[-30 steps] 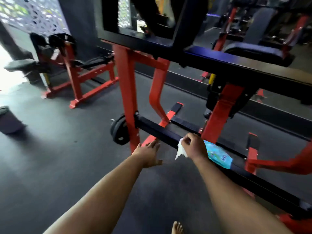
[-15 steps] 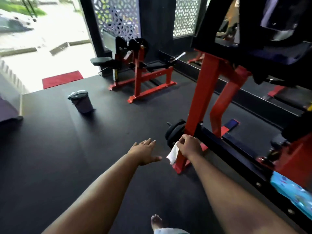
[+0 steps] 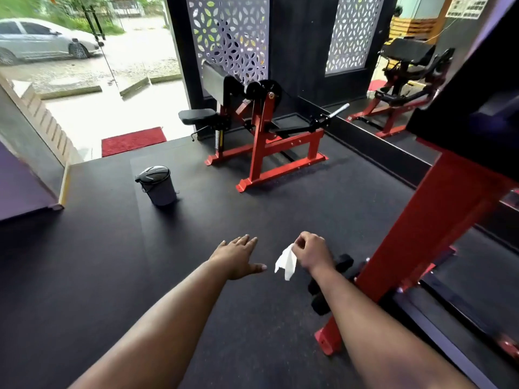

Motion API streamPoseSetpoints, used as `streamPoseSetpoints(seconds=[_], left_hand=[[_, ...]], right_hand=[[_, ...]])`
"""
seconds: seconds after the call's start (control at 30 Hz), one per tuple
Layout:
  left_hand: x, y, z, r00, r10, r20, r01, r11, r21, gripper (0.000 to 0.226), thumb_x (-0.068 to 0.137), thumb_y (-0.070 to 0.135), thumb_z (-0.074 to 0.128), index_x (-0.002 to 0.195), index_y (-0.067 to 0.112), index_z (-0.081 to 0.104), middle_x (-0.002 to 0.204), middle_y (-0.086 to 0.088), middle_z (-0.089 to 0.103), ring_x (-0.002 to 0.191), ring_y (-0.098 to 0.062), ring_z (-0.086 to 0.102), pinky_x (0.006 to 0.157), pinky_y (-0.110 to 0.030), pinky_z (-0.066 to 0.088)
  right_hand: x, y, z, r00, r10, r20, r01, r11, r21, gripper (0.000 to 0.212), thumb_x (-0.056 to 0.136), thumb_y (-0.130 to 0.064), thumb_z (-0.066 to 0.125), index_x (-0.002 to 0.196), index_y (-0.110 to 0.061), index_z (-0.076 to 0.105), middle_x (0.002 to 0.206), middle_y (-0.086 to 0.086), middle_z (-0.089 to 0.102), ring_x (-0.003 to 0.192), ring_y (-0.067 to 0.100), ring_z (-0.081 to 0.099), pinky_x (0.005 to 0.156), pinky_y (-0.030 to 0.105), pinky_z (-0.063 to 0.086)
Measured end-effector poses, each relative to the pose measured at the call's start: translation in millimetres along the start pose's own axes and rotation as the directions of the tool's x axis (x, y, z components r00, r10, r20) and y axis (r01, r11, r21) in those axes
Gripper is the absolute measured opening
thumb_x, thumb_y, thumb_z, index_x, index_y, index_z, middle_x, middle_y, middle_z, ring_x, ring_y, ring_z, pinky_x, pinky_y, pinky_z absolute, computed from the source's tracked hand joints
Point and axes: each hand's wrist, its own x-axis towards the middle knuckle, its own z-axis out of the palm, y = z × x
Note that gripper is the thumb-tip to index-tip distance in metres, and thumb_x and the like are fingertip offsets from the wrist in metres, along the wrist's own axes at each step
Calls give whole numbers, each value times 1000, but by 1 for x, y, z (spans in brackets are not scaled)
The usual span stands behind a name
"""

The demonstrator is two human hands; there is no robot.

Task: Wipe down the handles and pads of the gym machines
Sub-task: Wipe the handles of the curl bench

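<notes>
Left hand (image 3: 238,256) extended palm down over the black rubber floor (image 3: 118,276), fingers (image 3: 247,240) straight and slightly apart, touching nothing. Right hand (image 3: 310,254) just beside it, fingers curled and pinched on a white wipe (image 3: 286,261) hanging from the fingertips toward the left hand, clear of the floor. Immediately right of the right-hand fingers, red upright post (image 3: 415,237) of the near machine, with black weight plates (image 3: 334,279) low beside the right wrist; no contact between wipe and frame. Well ahead of both sets of fingers, red-framed machine (image 3: 269,153) with black seat pad (image 3: 198,116) and chrome-tipped handle (image 3: 338,109). Ahead and left of the left fingers, lidded grey pedal bin (image 3: 157,185) on the floor; farther beyond, red doormat (image 3: 133,141) at the open entrance.
</notes>
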Motion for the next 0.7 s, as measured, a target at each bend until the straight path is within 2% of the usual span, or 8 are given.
streamPoseSetpoints(seconds=[0.17,0.4,0.5,0.7], left_hand=[[93,-25,-49,999,41,-10,-41,999,-6,100,93,77,47,166,25,4,174,-1,3,160,-17,5,128,-48,10],[259,-80,-102,989,148,6,-148,989,12,100,93,78,46,166,25,4,174,-1,3,160,-17,4,128,-49,8],[330,-103,-134,978,207,35,-207,978,14,100,92,79,46,166,25,5,174,-2,5,160,-17,5,128,-48,9],[471,-121,-217,937,344,62,-347,937,37,103,90,83,44,166,25,6,174,-1,8,159,-19,9,128,-46,14]], right_hand=[[96,-20,1,999,10,-42,-12,999,-48,15,78,-31,62,67,-26,53,82,-5,67,84,24,60,67,33,48],[251,-26,22,987,98,-128,-108,991,-75,10,79,-28,64,72,-23,60,77,-7,63,85,25,61,66,31,41],[308,-37,26,970,164,-178,-183,979,-93,9,81,-27,65,75,-20,63,80,-4,66,86,25,60,66,29,36],[427,-55,8,921,265,-286,-298,952,-75,7,82,-23,66,78,-17,67,83,1,71,84,26,63,66,29,37]])
